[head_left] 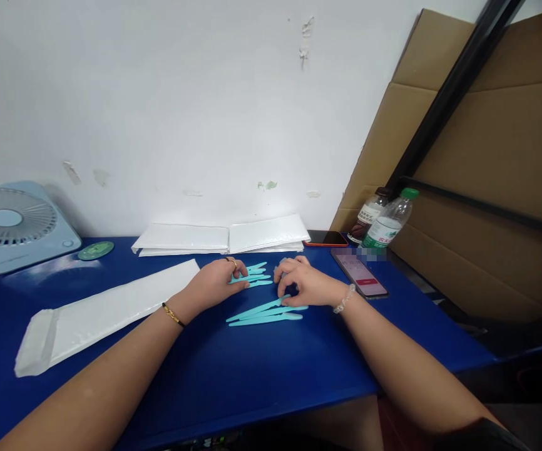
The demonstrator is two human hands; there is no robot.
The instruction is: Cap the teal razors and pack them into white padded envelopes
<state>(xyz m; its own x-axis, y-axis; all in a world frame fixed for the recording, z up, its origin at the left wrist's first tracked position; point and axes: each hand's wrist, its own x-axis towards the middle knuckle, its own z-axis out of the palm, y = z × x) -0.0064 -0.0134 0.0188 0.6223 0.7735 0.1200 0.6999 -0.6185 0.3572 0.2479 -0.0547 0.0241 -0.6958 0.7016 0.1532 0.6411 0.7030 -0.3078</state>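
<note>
A glossy blue desk [299, 369] is running along a white wall [181, 113] that is showing scuffs and peeling patches, while brown cardboard [524, 125] and a black bar [459, 81] are leaning on the right. At the left end a pale blue fan [5, 218] is lying beside a green disc [96, 250]. Near the cardboard, a brown-capped bottle [366, 219] is holding something dark, and a clear bottle [388, 224] with a green cap is standing just beside it. A dark phone [326, 238] and a lit phone [360, 275] are lying near them. Flat white packets [184, 237] are resting by the wall, and a long white bag [116, 313] is lying left of the sticks; their contents are staying hidden. Mid-desk, the left hand [217, 282] is touching the upper turquoise sticks [260, 275], thumb and forefinger standing slightly apart around them; whether it is gripping, I cannot tell. The right hand [311, 282] is hovering or resting, fingers bending, at the lower turquoise sticks [266, 316]; its grip is also unclear.
</note>
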